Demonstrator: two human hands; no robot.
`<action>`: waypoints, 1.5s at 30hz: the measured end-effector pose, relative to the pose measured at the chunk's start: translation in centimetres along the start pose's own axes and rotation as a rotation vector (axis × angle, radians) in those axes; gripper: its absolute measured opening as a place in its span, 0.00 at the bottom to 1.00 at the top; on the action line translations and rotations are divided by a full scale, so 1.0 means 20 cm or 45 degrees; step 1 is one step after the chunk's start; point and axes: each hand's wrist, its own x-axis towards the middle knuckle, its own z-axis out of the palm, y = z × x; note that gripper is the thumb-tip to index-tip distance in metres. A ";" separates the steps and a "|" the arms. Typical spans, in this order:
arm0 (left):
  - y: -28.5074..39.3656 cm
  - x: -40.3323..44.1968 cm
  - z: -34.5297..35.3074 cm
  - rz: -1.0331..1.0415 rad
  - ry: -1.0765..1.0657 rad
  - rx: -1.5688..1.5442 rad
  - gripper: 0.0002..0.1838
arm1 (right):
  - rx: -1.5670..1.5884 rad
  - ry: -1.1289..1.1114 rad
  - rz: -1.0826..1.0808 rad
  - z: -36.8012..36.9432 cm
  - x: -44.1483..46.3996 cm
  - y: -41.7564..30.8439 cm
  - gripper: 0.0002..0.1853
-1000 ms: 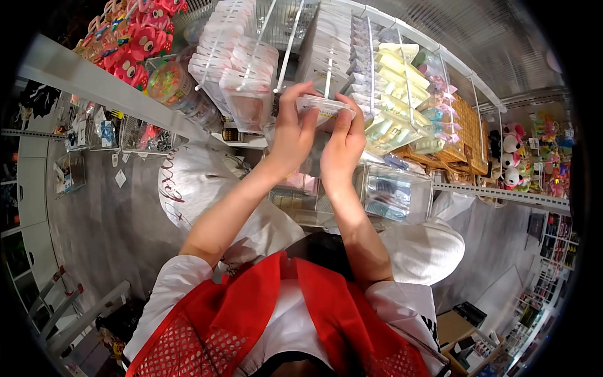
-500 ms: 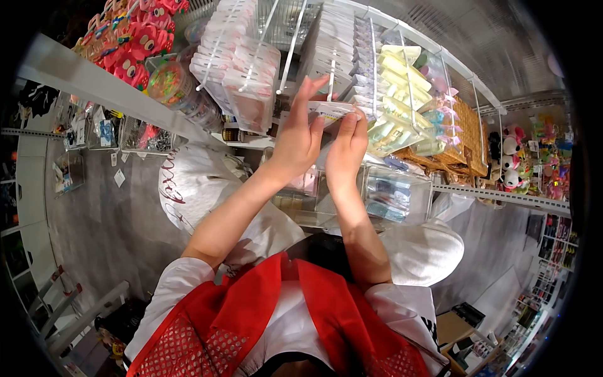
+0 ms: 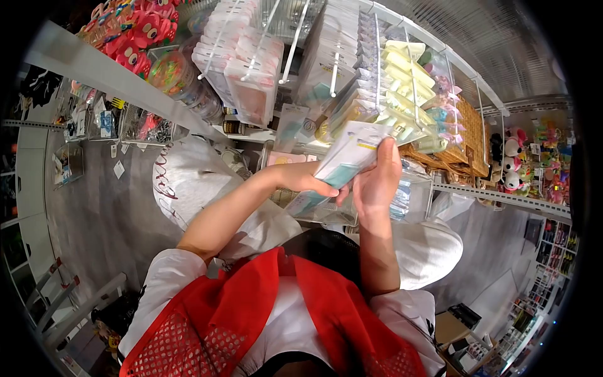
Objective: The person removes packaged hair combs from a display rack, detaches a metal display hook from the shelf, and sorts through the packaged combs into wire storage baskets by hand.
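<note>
A few flat clear packs [image 3: 352, 160] with teal contents are being held between the hands, near the person and right of centre, tilted with their far ends toward the right. They are being gripped by the left hand [image 3: 304, 178], its thumb lying across the upper face. The far right edge is being met by the thumb of the right hand [image 3: 377, 182]; its fingers are being partly hidden by the packs, so how firmly they are closing cannot be told.

Half a second ago, the hands were being held up at the near end of a white hook [image 3: 335, 75]; now they are being kept lower and nearer. The hook's tip is being left exposed, while similar packs [image 3: 318, 72] are being carried farther along it. The held packs are thus being supported by hand alone, clear of the hook. Just right of it, yellow packs [image 3: 408, 75] are being displayed; to the left, pinkish packs [image 3: 254, 94] are being hung.
</note>
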 end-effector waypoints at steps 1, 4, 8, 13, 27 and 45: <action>0.01 0.01 0.02 0.006 -0.019 -0.173 0.22 | -0.062 -0.215 0.183 -0.04 0.01 -0.04 0.22; 0.03 0.01 0.09 0.029 -0.115 -0.525 0.25 | 0.064 -0.707 0.262 -0.03 0.11 -0.05 0.43; -0.01 0.02 0.13 0.076 -0.349 -0.830 0.37 | 0.199 -0.914 0.297 0.02 0.15 -0.07 0.50; 0.06 0.01 0.16 0.218 -0.328 -1.022 0.39 | 0.286 -0.809 -0.040 0.08 0.11 -0.03 0.39; 0.05 0.00 0.12 0.318 0.218 -0.583 0.45 | -0.773 0.124 -0.567 0.04 0.08 -0.15 0.06; 0.12 0.00 0.16 0.285 0.276 -0.663 0.39 | -0.407 0.010 -0.290 0.15 0.14 -0.11 0.12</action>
